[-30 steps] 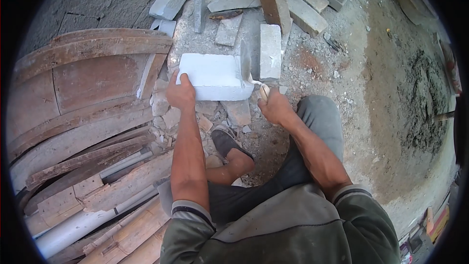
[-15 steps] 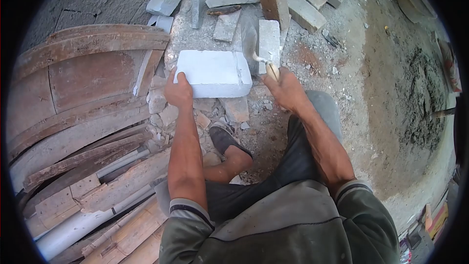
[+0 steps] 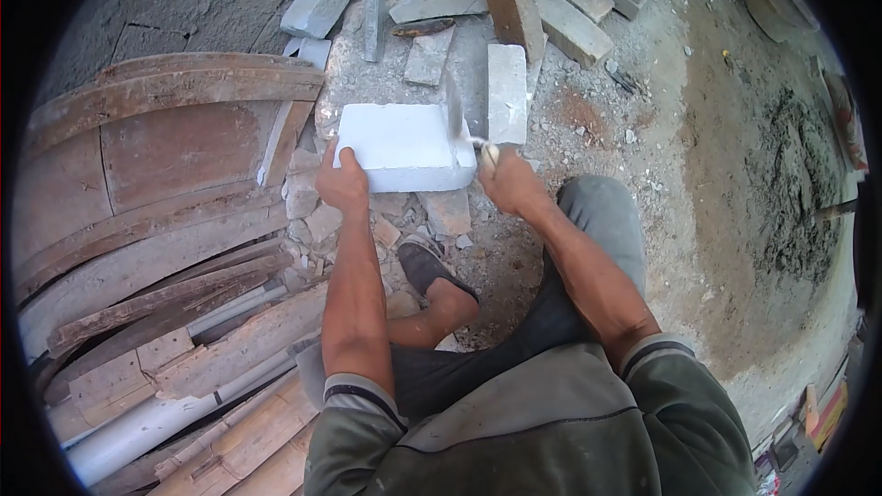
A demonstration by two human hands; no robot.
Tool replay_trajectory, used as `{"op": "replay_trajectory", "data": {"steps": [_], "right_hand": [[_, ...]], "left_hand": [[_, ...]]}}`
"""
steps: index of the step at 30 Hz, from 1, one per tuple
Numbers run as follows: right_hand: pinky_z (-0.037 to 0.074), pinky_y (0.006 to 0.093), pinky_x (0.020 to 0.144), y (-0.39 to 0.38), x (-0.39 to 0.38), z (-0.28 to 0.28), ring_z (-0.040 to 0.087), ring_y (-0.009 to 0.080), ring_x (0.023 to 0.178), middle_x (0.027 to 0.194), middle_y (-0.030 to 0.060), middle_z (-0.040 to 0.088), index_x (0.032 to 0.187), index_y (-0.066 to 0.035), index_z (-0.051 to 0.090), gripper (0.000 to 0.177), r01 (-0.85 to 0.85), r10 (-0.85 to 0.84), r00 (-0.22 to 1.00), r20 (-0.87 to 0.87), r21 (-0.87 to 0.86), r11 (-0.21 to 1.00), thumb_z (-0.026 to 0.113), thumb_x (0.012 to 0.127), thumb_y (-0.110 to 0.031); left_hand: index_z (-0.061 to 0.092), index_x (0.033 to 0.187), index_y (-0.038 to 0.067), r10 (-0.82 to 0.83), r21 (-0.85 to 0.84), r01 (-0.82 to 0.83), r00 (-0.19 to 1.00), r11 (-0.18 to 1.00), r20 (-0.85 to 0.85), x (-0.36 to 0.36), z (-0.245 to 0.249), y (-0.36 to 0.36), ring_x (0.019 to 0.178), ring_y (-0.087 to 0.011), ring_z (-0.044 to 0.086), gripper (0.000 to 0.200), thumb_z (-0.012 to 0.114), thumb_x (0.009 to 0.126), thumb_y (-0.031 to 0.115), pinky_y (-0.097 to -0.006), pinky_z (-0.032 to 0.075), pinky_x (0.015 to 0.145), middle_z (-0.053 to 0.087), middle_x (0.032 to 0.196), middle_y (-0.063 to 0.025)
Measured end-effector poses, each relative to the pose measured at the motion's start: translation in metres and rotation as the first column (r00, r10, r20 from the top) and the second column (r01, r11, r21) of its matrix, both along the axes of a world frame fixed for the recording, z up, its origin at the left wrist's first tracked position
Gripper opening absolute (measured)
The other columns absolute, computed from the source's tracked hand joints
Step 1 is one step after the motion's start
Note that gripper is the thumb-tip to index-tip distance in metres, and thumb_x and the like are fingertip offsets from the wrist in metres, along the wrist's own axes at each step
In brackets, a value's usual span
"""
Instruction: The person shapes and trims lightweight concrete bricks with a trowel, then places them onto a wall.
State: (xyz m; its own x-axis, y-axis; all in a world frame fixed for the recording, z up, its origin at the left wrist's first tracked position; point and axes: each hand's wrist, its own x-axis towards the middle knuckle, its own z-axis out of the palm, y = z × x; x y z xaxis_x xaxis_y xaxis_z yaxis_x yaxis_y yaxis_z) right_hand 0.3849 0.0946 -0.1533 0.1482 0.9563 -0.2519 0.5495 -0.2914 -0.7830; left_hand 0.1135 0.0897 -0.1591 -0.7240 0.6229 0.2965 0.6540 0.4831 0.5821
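A white lightweight block lies flat among rubble in front of me, with a groove across its top near the right end. My left hand grips the block's left end, thumb on top. In my right hand is the short handle of a trowel, fingers wrapped round it. The trowel's blade stands on edge, nearly edge-on to me, right at the groove. Just beyond my right hand, a narrow pale block piece lies on the ground.
A wooden post and a thin upright strip rise beyond the block. More block pieces lie at the back. Planks, bamboo and a pale pipe are stacked at left. Wet mortar spreads at right, near a bucket.
The trowel has swung left and down from beside the block to its groove, my right hand moving slightly left. My left hand keeps its grip on the block.
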Motion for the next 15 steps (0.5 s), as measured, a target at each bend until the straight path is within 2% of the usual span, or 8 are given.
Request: {"op": "replay_trajectory", "data": {"steps": [2,4,6,7,8,10,11,15], "right_hand": [[0.054,0.0517,0.068,0.009,0.018,0.0,0.069,0.0453,0.075,0.087,0.0321,0.068,0.102,0.013,0.054,0.048,-0.486,0.4,0.866,-0.3,-0.317,0.814,0.063,0.092,-0.033],[0.055,0.05,0.069,0.021,0.025,0.015,0.07,0.0443,0.077,0.088,0.0319,0.068,0.103,0.012,0.055,0.049,-0.483,0.426,0.874,-0.234,-0.322,0.814,0.064,0.091,-0.034],[0.056,0.0476,0.07,0.025,0.018,0.022,0.07,0.0452,0.078,0.088,0.0324,0.068,0.105,0.013,0.055,0.049,-0.188,0.191,0.976,-0.106,0.042,0.981,0.064,0.091,-0.034],[0.056,0.0471,0.078,0.026,0.009,0.034,0.069,0.0459,0.088,0.093,0.034,0.068,0.106,0.012,0.057,0.047,-0.025,0.03,0.991,-0.132,0.038,0.999,0.064,0.09,-0.032],[0.056,0.0471,0.078,0.026,0.005,0.026,0.069,0.0459,0.088,0.093,0.034,0.068,0.106,0.012,0.057,0.047,-0.029,0.035,0.99,-0.134,0.048,0.998,0.064,0.09,-0.032],[0.053,0.0494,0.088,0.018,-0.007,-0.016,0.067,0.0469,0.097,0.099,0.0354,0.067,0.108,0.011,0.056,0.047,-0.28,0.289,0.957,0.003,-0.239,0.93,0.064,0.089,-0.031],[0.05,0.051,0.092,0.022,-0.005,-0.042,0.066,0.0467,0.102,0.103,0.0355,0.066,0.113,0.011,0.052,0.049,-0.452,0.454,0.888,-0.073,-0.321,0.832,0.062,0.09,-0.032],[0.052,0.0496,0.092,0.042,0.017,0.022,0.066,0.047,0.101,0.105,0.0339,0.066,0.114,0.013,0.054,0.05,-0.488,0.471,0.872,-0.133,-0.31,0.816,0.059,0.09,-0.031]], "left_hand": [[0.077,0.112,0.015,-0.035,0.009,0.035,0.999,0.999,0.005,-0.004,-0.002,-0.003,0.082,-0.039,0.069,0.045,0.058,0.077,0.036,-0.0447,0.052,0.078,0.072,0.091,-0.0238],[0.077,0.112,0.015,-0.035,0.023,0.034,0.999,0.999,0.023,-0.001,-0.002,-0.001,0.081,-0.0392,0.069,0.045,0.057,0.078,0.036,-0.0446,0.052,0.078,0.072,0.09,-0.0238],[0.077,0.113,0.014,0.0,-0.035,0.001,1.0,0.999,0.029,0.001,0.004,0.0,0.082,-0.0375,0.07,0.045,0.058,0.078,0.035,-0.0438,0.052,0.079,0.072,0.091,-0.0241],[0.077,0.113,0.014,0.006,-0.033,-0.005,1.0,0.999,0.03,0.002,0.003,-0.002,0.082,-0.0375,0.07,0.045,0.058,0.078,0.035,-0.0438,0.052,0.079,0.072,0.091,-0.0241],[0.076,0.113,0.013,-0.008,-0.009,0.008,1.0,1.0,0.024,0.004,0.003,-0.002,0.082,-0.037,0.07,0.045,0.058,0.078,0.034,-0.0435,0.052,0.079,0.072,0.092,-0.0243],[0.076,0.113,0.013,-0.033,0.019,0.033,0.999,0.999,0.011,-0.002,0.0,-0.003,0.082,-0.0365,0.07,0.045,0.059,0.078,0.034,-0.0433,0.053,0.079,0.072,0.092,-0.0244],[0.076,0.113,0.013,-0.068,0.059,0.067,0.998,0.996,0.009,-0.007,-0.009,-0.005,0.082,-0.0361,0.07,0.044,0.059,0.078,0.033,-0.0429,0.053,0.079,0.073,0.093,-0.0238],[0.076,0.112,0.011,-0.041,0.023,0.039,0.995,0.999,0.092,0.005,0.006,-0.002,0.091,-0.0344,0.07,0.043,0.059,0.079,0.031,-0.0394,0.051,0.088,0.073,0.101,-0.0228]]}}
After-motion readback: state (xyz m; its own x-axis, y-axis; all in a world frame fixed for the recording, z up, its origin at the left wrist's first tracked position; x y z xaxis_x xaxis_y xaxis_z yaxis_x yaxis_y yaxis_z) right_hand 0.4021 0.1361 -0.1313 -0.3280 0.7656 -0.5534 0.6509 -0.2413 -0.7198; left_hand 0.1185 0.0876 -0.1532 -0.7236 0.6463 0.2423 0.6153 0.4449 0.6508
